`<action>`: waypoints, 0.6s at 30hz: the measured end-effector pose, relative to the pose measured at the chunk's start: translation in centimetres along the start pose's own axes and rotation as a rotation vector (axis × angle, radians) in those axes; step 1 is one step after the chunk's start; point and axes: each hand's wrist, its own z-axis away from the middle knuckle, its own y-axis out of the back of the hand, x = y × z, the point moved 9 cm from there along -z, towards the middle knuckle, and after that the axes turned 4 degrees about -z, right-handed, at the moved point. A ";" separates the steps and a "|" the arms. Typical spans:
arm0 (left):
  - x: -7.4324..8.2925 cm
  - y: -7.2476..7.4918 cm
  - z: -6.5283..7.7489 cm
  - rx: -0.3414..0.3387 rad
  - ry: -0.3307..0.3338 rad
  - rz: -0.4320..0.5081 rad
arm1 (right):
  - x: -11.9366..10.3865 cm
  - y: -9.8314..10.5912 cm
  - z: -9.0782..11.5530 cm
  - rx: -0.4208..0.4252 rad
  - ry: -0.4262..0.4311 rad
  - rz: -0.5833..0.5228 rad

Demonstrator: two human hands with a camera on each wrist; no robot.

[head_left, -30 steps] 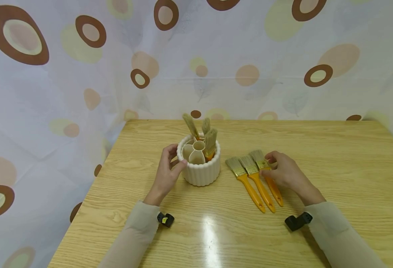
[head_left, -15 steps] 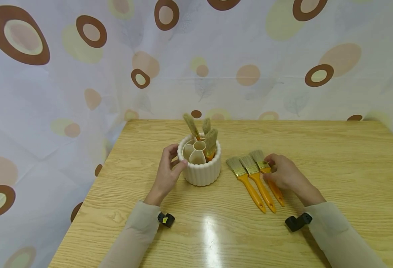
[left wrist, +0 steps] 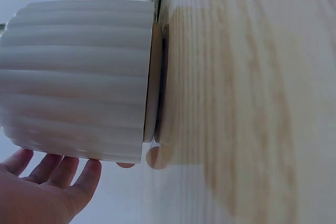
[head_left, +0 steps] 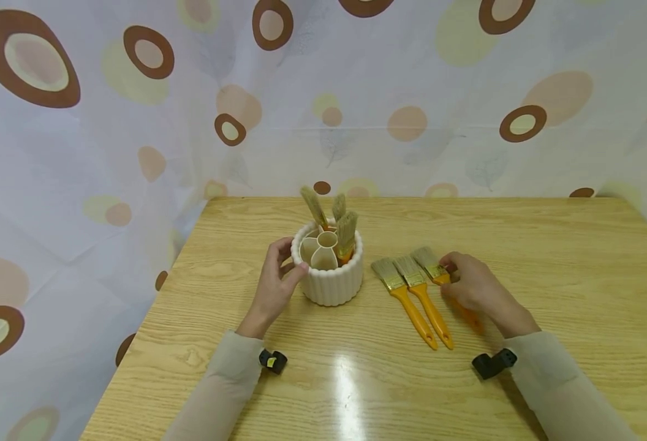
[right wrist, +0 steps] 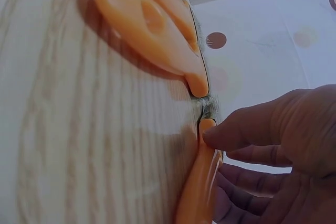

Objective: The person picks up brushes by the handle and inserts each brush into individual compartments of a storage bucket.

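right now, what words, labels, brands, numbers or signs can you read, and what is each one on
No text can be read.
Metal bands on the paintbrushes: any print is too small to read.
Yellow patch on the left wrist's black device: too small to read.
White pot: none visible.

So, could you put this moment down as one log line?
left hand: holds off-white ribbed round holder | right hand: pinches orange-handled flat paintbrush | two similar brushes: on pale wooden table | three brushes: bristles up in holder
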 end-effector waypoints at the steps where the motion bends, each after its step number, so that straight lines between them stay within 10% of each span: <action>1: 0.0 0.0 0.0 0.000 0.002 -0.001 | 0.1 0.0 0.0 -0.001 -0.002 -0.004; 18: -0.2 0.0 0.0 -0.004 0.004 -0.009 | 0.4 0.0 -0.6 0.006 0.029 0.057</action>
